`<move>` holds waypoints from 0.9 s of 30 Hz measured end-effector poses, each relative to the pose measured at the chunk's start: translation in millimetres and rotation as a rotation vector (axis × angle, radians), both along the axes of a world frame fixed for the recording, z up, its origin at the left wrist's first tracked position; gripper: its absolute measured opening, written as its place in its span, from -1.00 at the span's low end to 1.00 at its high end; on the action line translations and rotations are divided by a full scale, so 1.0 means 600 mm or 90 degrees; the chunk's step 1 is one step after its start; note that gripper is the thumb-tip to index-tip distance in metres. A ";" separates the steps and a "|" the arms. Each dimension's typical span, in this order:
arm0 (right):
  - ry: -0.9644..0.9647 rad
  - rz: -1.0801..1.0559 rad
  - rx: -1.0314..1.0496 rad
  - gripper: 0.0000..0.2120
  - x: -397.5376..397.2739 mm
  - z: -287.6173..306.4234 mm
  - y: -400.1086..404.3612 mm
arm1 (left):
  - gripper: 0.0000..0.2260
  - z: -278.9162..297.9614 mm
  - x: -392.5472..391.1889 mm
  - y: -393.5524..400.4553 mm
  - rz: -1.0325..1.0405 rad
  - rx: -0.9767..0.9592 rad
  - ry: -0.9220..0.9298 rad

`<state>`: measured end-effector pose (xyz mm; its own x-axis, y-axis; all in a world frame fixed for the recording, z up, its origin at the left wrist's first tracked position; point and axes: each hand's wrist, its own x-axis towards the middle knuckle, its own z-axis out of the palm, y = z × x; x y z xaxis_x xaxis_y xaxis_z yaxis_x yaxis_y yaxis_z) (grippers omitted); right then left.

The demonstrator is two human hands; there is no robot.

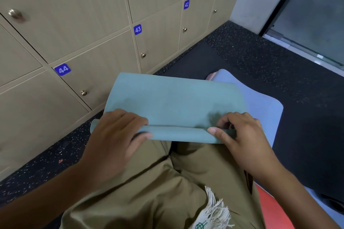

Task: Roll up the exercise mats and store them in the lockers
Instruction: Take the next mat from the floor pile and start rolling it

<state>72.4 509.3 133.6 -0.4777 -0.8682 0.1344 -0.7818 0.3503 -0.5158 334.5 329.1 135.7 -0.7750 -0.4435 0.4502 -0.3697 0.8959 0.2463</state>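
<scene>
Two hands, left hand (pixel 119 132) and right hand (pixel 240 135), pinch the green mat's (pixel 173 102) first fold at frame centre, which should stay tight and even.

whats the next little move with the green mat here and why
Probably roll the near edge forward another turn, away from the body. Both hands, left hand and right hand, pinch the folded near edge of the green mat, which has only its first narrow fold; most of it lies flat toward the lockers, over a blue mat. The locker doors in view are shut.
</scene>
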 end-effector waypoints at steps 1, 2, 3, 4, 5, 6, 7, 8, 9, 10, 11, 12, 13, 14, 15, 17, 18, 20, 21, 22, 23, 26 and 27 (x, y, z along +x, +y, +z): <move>-0.020 -0.010 0.004 -0.65 -0.003 0.002 -0.003 | -0.73 -0.005 0.004 -0.001 -0.015 -0.035 -0.019; -0.028 -0.022 -0.005 -0.64 -0.004 0.003 -0.007 | -0.71 -0.010 0.008 -0.003 -0.023 -0.057 -0.038; -0.022 -0.036 -0.026 -0.64 -0.003 0.004 -0.011 | -0.71 -0.014 0.011 -0.005 -0.022 -0.066 -0.051; -0.003 -0.046 -0.054 -0.64 0.000 0.005 -0.015 | -0.72 -0.017 0.012 -0.006 -0.016 -0.064 -0.054; 0.027 -0.048 -0.084 -0.67 0.004 0.005 -0.019 | -0.72 -0.018 0.012 -0.008 -0.007 -0.054 -0.050; 0.062 -0.047 -0.110 -0.70 0.008 0.004 -0.022 | -0.73 -0.019 0.010 -0.010 0.001 -0.040 -0.043; 0.100 -0.044 -0.129 -0.74 0.013 0.002 -0.024 | -0.73 -0.019 0.008 -0.012 0.007 -0.024 -0.040; 0.137 -0.040 -0.142 -0.75 0.017 -0.002 -0.026 | -0.71 -0.018 0.006 -0.015 0.010 -0.003 -0.043; 0.170 -0.037 -0.153 -0.75 0.022 -0.004 -0.026 | -0.68 -0.017 0.004 -0.018 0.013 0.022 -0.050; 0.198 -0.037 -0.163 -0.75 0.025 -0.006 -0.026 | -0.64 -0.015 0.002 -0.021 0.017 0.050 -0.060; 0.223 -0.039 -0.172 -0.76 0.028 -0.008 -0.025 | -0.62 -0.013 -0.001 -0.023 0.025 0.080 -0.067; 0.242 -0.041 -0.175 -0.75 0.031 -0.009 -0.023 | -0.62 -0.010 -0.003 -0.025 0.033 0.109 -0.068; 0.253 -0.037 -0.171 -0.74 0.032 -0.010 -0.021 | -0.63 -0.008 -0.006 -0.028 0.041 0.137 -0.064; 0.258 -0.027 -0.161 -0.73 0.032 -0.012 -0.018 | -0.64 -0.007 -0.009 -0.030 0.047 0.159 -0.056; 0.259 -0.014 -0.147 -0.72 0.032 -0.013 -0.014 | -0.65 -0.006 -0.013 -0.033 0.052 0.177 -0.047; 0.259 0.007 -0.118 -0.70 0.030 -0.017 -0.006 | -0.64 -0.005 -0.019 -0.038 0.059 0.204 -0.032; 0.256 0.012 -0.109 -0.68 0.028 -0.019 -0.004 | -0.64 -0.005 -0.022 -0.041 0.063 0.222 -0.026; 0.244 0.013 -0.106 -0.66 0.023 -0.023 -0.001 | -0.65 -0.003 -0.028 -0.046 0.070 0.254 -0.014; 0.236 0.012 -0.109 -0.66 0.021 -0.026 -0.002 | -0.67 -0.003 -0.031 -0.048 0.075 0.265 -0.006; 0.228 0.013 -0.111 -0.67 0.018 -0.030 -0.004 | -0.69 -0.002 -0.035 -0.049 0.080 0.273 0.006; 0.218 0.012 -0.115 -0.68 0.014 -0.033 -0.006 | -0.70 -0.002 -0.039 -0.050 0.085 0.277 0.020; 0.177 0.004 -0.124 -0.69 0.001 -0.041 -0.018 | -0.78 0.000 -0.056 -0.054 0.087 0.240 0.056; 0.157 0.001 -0.124 -0.68 -0.003 -0.042 -0.023 | -0.81 0.000 -0.061 -0.054 0.078 0.211 0.062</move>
<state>70.5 495.7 108.3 -0.4093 -0.8154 0.4094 -0.8918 0.2628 -0.3683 298.0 296.6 135.8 -0.6684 -0.6641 0.3350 -0.4295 0.7123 0.5551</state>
